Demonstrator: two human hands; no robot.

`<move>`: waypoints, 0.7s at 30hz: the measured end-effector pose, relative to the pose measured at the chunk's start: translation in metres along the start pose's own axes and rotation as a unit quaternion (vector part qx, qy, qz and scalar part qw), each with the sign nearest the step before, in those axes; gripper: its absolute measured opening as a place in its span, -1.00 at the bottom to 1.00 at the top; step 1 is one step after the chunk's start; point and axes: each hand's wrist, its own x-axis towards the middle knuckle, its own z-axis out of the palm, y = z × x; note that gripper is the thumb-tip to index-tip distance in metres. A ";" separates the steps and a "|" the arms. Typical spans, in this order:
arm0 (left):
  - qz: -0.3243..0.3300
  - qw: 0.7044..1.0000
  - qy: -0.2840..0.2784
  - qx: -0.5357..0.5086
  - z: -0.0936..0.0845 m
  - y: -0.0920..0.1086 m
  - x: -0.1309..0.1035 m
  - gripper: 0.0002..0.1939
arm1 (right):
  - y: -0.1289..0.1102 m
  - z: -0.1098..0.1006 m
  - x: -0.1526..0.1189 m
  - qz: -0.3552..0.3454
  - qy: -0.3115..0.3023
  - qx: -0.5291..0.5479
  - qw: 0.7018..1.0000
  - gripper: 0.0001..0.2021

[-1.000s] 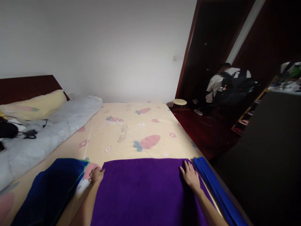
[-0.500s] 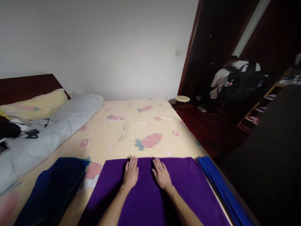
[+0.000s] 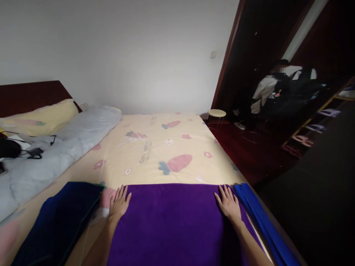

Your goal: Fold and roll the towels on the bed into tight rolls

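Observation:
A purple towel point(image 3: 177, 225) lies spread flat on the bed, its far edge straight. My left hand point(image 3: 119, 202) rests at the towel's far left corner, fingers stretched out and pointing away from me. At the far right corner my right hand point(image 3: 228, 202) lies palm down on the cloth, fingers spread. Left of the towel is a dark blue cloth point(image 3: 59, 218) with a green edge. Along the right side runs a folded bright blue cloth point(image 3: 266, 225), close to the purple towel's right edge. The near part of the towel runs out of view.
The bed point(image 3: 149, 147) has a cream sheet with a carrot print. A grey quilt point(image 3: 63, 151), a yellow pillow point(image 3: 47, 116) and black cables point(image 3: 36, 152) lie on the left. Beyond the bed's right edge stand a round stool point(image 3: 216, 113), a seated person point(image 3: 263, 92) and a shoe rack point(image 3: 310, 125).
My hands have moved apart over the purple towel, the left one out to the left corner and the right one to the right corner. The view has shifted slightly.

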 end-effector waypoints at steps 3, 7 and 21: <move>-0.026 0.998 0.058 0.009 -0.011 0.022 -0.007 -0.41 | -0.025 -0.005 -0.009 0.032 0.052 0.001 0.998 -0.33; 0.119 0.986 0.104 -0.059 -0.012 0.110 -0.056 -0.41 | -0.111 -0.003 -0.051 -0.114 0.079 0.076 0.987 -0.44; 0.147 0.988 0.037 -0.041 0.035 0.009 -0.182 -0.48 | 0.014 0.022 -0.154 -0.198 0.131 0.074 0.969 -0.48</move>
